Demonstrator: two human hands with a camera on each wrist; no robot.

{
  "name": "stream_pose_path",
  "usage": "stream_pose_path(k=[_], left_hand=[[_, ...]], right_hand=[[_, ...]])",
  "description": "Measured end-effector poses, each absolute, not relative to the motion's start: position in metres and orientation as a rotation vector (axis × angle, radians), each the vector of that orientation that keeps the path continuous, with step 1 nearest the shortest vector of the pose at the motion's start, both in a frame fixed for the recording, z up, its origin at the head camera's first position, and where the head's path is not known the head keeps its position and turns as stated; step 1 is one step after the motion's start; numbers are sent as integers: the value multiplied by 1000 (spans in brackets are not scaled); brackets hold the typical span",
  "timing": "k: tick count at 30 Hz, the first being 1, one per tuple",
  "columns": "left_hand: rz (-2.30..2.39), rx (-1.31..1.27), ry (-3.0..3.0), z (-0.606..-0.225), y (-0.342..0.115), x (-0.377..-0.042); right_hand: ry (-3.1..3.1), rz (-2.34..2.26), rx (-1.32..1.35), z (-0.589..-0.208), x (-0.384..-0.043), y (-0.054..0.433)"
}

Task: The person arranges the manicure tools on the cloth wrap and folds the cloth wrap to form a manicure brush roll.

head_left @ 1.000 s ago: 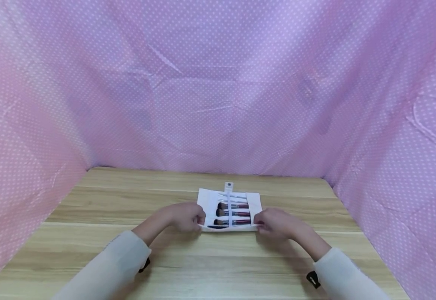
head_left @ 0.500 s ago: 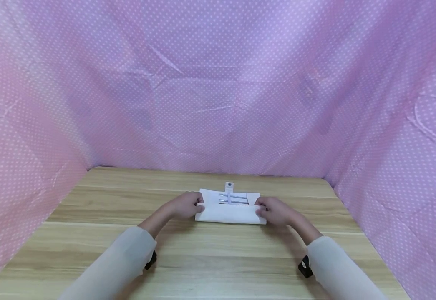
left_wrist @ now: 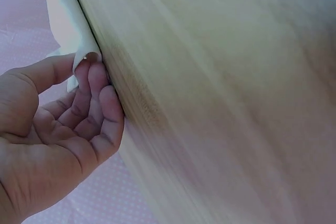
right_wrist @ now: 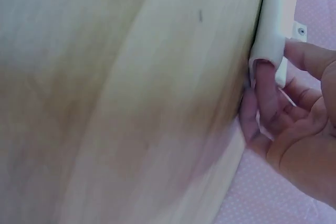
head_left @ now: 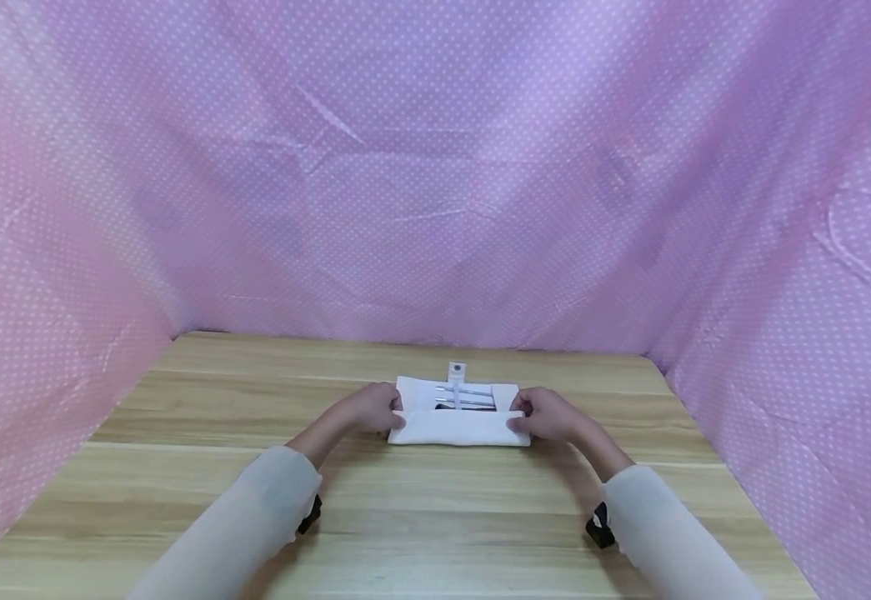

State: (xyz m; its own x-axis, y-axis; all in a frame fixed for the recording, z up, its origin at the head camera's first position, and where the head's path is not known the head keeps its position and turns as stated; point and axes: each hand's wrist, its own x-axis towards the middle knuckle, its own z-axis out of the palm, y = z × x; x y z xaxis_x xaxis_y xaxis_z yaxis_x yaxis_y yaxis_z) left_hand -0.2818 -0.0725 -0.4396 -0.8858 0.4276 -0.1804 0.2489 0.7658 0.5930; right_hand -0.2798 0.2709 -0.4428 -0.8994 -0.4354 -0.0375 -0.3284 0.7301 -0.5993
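Note:
A white makeup brush roll lies on the table with its near part folded over. Above the fold, silvery brush handles show under a white strap; the rest of the brushes are covered. At the roll's left end my left hand grips the folded edge, thumb on top and fingers curled at the open end of the fold. My right hand holds the right end the same way, a finger reaching into the curl. A snap tab sticks out at the far side.
The wooden table runs beneath both forearms. Pink dotted cloth hangs behind it and on both sides. Black wrist straps show below the sleeves.
Both hands have moved away from the body, folding the near edge of the brush roll over the dark red brushes. Over the last half second the roll has barely shifted.

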Motion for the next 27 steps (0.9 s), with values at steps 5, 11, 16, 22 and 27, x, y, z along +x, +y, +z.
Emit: stream_pose_path(k=[5,11,16,22,27], left_hand=[[714,589,2731,-444,-72,-282],[485,966,2867,-443,-64,-278],[315,1319,2814,-441,-57,-268],[321,1194,2791,-439,-56,-259],[343,1090,2758,-440,-56,-258]], right_hand=[[2857,-801,-745,-440,-277,265],[2945,-685,-1065,-442,-271,260],[2929,-620,-1117,-442,-265,263],[2865,-546,-1110,-440,-257,266],[2882,-406,-1146,-442,-255,265]])
